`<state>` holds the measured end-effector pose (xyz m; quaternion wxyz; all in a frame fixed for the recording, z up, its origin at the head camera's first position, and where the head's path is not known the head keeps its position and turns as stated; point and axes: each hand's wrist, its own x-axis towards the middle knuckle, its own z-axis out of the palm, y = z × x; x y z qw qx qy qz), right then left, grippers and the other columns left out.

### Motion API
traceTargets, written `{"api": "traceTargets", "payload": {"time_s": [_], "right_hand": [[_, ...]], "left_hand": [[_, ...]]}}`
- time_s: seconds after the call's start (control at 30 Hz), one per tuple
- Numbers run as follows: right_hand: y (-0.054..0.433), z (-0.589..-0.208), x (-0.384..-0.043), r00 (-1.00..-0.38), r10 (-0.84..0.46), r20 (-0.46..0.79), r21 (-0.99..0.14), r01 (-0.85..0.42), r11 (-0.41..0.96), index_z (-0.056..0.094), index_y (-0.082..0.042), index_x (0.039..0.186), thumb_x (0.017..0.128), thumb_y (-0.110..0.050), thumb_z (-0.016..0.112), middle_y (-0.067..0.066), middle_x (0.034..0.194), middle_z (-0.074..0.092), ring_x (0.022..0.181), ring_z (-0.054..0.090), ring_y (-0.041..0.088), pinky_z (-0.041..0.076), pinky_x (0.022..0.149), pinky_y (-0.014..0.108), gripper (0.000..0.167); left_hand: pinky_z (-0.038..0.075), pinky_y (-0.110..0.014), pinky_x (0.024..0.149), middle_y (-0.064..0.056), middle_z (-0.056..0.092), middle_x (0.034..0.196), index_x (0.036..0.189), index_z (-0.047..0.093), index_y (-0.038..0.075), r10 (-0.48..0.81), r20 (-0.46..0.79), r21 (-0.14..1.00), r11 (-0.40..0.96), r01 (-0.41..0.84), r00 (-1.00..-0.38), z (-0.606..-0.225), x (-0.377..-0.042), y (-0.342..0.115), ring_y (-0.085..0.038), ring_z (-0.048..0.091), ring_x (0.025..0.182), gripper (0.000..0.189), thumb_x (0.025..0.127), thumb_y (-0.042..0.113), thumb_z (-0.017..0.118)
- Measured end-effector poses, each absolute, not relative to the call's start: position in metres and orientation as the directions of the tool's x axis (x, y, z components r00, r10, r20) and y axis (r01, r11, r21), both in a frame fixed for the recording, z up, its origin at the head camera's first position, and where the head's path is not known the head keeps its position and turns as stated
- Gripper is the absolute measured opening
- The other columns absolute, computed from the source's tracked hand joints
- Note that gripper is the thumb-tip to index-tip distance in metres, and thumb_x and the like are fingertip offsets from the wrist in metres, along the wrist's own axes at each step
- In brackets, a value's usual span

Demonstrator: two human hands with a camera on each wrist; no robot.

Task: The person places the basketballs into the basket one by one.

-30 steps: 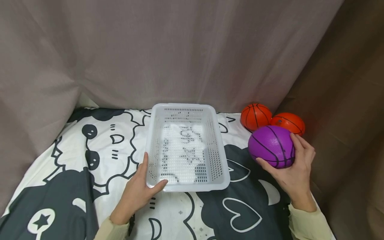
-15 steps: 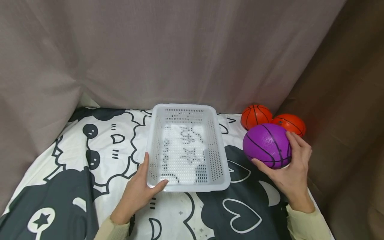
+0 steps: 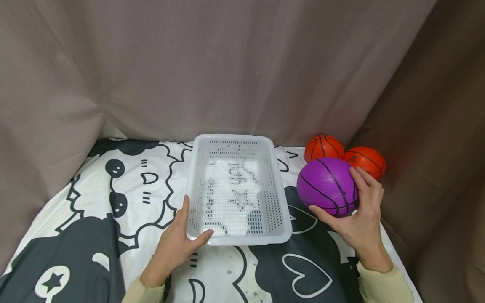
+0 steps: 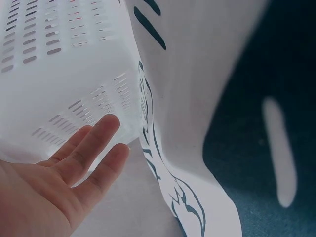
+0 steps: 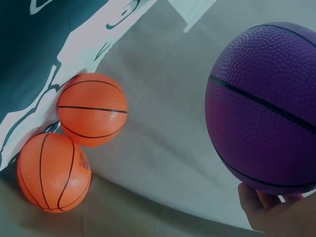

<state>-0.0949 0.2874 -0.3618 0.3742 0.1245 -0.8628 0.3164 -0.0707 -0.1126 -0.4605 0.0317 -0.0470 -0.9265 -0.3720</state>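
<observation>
My right hand [image 3: 361, 221] grips a purple toy basketball [image 3: 327, 185], thumb at its lower front and fingers round its right side. In the right wrist view the purple ball [image 5: 266, 108] fills the right side, with fingertips under it. A white perforated plastic basket [image 3: 192, 181] stands mid-view with nothing inside. My left hand [image 3: 174, 244] rests at its near left corner, thumb over the front rim and fingers straight along the left side. The left wrist view shows those extended fingers [image 4: 94, 148] beside the basket's slotted wall [image 4: 74, 74].
Two orange toy basketballs [image 3: 323, 148] [image 5: 93, 109] sit together at the back right, behind the purple ball. A black-and-white cartoon-print cloth [image 3: 144, 219] covers the surface. Grey-brown curtains [image 3: 227, 67] hang along the back and right side.
My right hand has carried the purple ball leftward, nearer the basket and away from the orange balls. My left hand keeps its place at the basket; the head view has shifted slightly.
</observation>
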Motion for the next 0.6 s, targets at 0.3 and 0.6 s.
{"api": "traceTargets", "payload": {"time_s": [0.3, 0.6], "right_hand": [[0.277, -0.361, -0.093, -0.702, -0.015, 0.712, -0.45, -0.473, 0.757, 0.046, -0.007, 0.142, 0.057, -0.053, 0.088, 0.017, 0.145, 0.038, 0.134, 0.028, 0.025, 0.032, 0.096, 0.012, 0.106], [0.269, -0.362, -0.098, -0.645, -0.096, 0.758, -0.387, -0.564, 0.729, 0.048, 0.0, 0.138, 0.063, -0.069, 0.076, 0.022, 0.143, 0.04, 0.132, 0.03, 0.034, 0.033, 0.099, 0.015, 0.106]], "left_hand": [[0.051, -0.048, 0.084, -0.016, 0.043, 0.146, 0.158, 0.006, 0.013, 0.058, 0.096, 0.682, 0.723, 0.108, -0.994, -0.461, -0.07, -0.114, -0.028, 0.061, 0.103, 0.113, 0.079, 0.069, 0.065], [0.051, -0.048, 0.082, -0.016, 0.044, 0.145, 0.158, 0.004, 0.015, 0.055, 0.075, 0.682, 0.726, 0.092, -0.996, -0.459, -0.07, -0.113, -0.027, 0.061, 0.1, 0.113, 0.079, 0.068, 0.065]]}}
